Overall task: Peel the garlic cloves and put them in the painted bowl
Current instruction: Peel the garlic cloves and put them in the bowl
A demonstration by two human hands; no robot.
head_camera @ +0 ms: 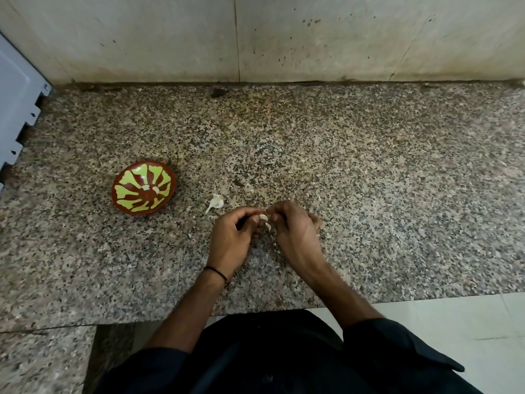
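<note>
painted bowl [125,180] w/ 2 peeled cloves [155,189] | left hand [233,236] & right hand [294,231] together, pinching 1 garlic clove [263,217]

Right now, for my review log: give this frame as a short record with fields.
surface: speckled granite counter
left hand: pinches garlic clove
right hand: pinches the same clove, skin partly hanging
painted bowl: left of both hands, two pale garlic pieces inside
garlic bulb remnant: on the counter between bowl and hands
</note>
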